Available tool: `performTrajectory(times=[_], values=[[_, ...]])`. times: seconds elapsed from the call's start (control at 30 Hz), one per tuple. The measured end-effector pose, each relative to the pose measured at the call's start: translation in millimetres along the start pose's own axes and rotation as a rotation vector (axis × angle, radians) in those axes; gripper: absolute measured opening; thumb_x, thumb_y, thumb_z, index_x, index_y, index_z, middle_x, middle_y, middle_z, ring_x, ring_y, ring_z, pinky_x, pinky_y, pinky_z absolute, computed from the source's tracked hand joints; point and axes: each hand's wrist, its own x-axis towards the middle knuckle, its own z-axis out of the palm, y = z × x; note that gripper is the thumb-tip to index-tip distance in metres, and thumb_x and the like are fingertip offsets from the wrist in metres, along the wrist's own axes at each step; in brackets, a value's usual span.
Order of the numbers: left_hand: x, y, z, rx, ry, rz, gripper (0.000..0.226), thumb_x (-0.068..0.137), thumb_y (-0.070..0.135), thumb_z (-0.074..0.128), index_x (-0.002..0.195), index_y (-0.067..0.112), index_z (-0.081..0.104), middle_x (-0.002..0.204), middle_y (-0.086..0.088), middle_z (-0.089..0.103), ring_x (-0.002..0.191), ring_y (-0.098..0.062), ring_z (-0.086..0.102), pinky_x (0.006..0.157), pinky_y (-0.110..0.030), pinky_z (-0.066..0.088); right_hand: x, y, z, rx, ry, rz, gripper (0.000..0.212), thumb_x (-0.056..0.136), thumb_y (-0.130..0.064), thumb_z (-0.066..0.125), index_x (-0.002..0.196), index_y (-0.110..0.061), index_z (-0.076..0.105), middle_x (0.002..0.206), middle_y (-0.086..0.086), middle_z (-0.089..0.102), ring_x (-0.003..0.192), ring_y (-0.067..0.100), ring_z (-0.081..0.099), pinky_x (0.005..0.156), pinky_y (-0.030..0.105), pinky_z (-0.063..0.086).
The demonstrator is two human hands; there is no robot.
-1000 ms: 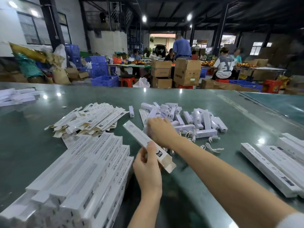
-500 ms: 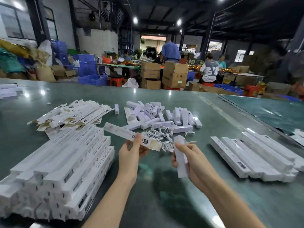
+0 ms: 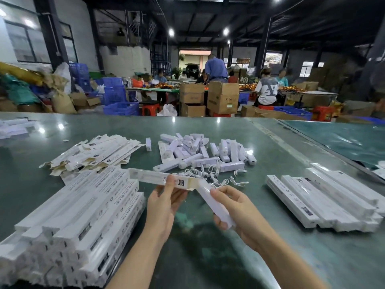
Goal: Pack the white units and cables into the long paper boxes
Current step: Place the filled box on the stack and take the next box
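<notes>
Left hand (image 3: 161,202) pinches a long white printed paper box (image 3: 160,177) near its open right end, held level above the green desk (image 3: 208,257), apparently to present the mouth. Right hand (image 3: 235,207) is curled round a white rectangular plastic unit (image 3: 212,202), tip at that opening, angled for insertion. Loose white cables (image 3: 210,174) lie just beyond.

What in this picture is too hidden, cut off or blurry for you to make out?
Head view only:
- Inside of the long white paper box in the left hand: its walls hide whether a cable is in it.
- Far tip of the white plastic unit in the right hand: the box flap covers it.
- Print on the stacked white boxes: too small and blurred.
- That stack's near end: cut off by the bottom-left edge.
</notes>
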Motion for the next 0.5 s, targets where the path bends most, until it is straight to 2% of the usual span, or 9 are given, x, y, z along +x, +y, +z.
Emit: performTrajectory(times=[0.27, 0.4, 0.5], values=[[0.3, -0.4, -0.6, -0.001, -0.020, 0.021, 0.041, 0.078, 0.030, 0.065, 0.111, 0.006, 0.061, 0.089, -0.006, 0.077, 0.082, -0.016, 0.074, 0.069, -0.024, 0.059, -0.1, 3.4, 5.4, -0.162, 0.104, -0.179, 0.023, 0.089, -0.027, 0.066, 0.088, -0.005, 0.060, 0.057, 0.008, 0.058, 0.041, 0.023, 0.047, 0.045, 0.028, 0.039], [-0.1, -2.8, -0.7, 0.046, -0.032, 0.032, 0.035, 0.086, 0.027, 0.063, 0.113, 0.005, 0.061, 0.095, -0.010, 0.076, 0.088, -0.020, 0.074, 0.076, -0.027, 0.060, -0.2, 6.7, 7.0, -0.204, 0.091, -0.117, 0.024, 0.090, -0.028, 0.064, 0.092, -0.004, 0.064, 0.057, 0.008, 0.058, 0.042, 0.024, 0.051, 0.045, 0.025, 0.040], [-1.3, -2.3, -0.4, 0.058, -0.050, 0.034, 0.039, 0.080, 0.031, 0.064, 0.110, 0.006, 0.063, 0.095, -0.010, 0.075, 0.087, -0.020, 0.074, 0.077, -0.027, 0.060, -0.3, 6.5, 4.3, -0.187, 0.078, -0.068, 0.020, 0.091, -0.031, 0.064, 0.092, -0.011, 0.069, 0.060, 0.008, 0.057, 0.046, 0.024, 0.052, 0.042, 0.024, 0.040]])
